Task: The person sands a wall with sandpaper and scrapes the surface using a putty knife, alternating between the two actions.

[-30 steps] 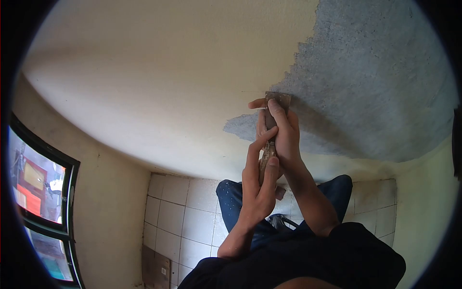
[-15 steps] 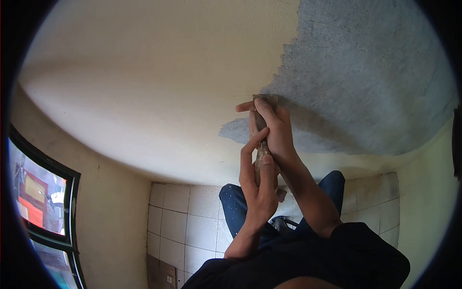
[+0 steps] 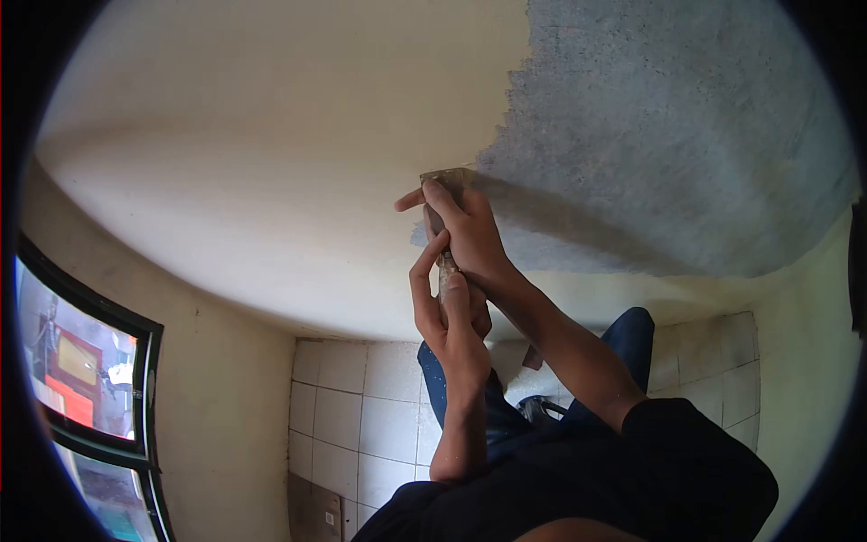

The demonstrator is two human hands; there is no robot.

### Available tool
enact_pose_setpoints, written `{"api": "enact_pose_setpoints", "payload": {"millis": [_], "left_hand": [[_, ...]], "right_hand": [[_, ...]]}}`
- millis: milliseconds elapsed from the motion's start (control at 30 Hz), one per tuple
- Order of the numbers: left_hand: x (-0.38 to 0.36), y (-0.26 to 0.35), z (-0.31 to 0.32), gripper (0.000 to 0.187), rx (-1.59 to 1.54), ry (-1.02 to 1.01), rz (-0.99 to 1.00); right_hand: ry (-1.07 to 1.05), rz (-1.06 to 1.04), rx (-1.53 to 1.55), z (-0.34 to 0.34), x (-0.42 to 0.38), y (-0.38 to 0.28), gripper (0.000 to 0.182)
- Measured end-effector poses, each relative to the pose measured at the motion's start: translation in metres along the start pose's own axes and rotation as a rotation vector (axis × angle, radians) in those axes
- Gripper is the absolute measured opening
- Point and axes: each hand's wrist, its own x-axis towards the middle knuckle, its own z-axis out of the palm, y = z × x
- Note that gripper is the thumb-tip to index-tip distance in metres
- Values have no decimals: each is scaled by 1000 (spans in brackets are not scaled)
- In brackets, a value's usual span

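A paint-spattered scraper (image 3: 444,175) has its wide blade against the cream-painted wall (image 3: 298,163), just left of a bare grey patch (image 3: 650,144). My left hand (image 3: 462,339) is closed around the scraper's worn handle, below the other hand. Higher up, my right hand (image 3: 474,237) grips the scraper near its blade, thumb pressing on top and one finger sticking out to the left. Between the two hands a short stretch of the handle shows. The palm side of my right hand is hidden.
White floor tiles (image 3: 388,411) lie below, with my knees (image 3: 629,339) close to the wall. A dark-framed window (image 3: 149,388) is at the left. A brown board (image 3: 314,506) with a small label lies on the floor at lower left.
Both hands and the scraper have moved left along the wall, now covering part of the small grey strip. The view has shifted slightly.
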Motion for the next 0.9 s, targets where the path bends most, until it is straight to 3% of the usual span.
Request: {"api": "enact_pose_setpoints", "payload": {"millis": [167, 300, 900], "left_hand": [[-3, -9, -12, 39, 110, -115, -65], [-6, -14, -2, 41, 106, -212, -5], [-3, 2, 2, 45, 1, -242, -63]], "right_hand": [[139, -48, 110, -20, -16, 19, 40], [155, -51, 9, -29, -20, -11, 42], [160, 3, -35, -24, -17, -28, 40]]}}
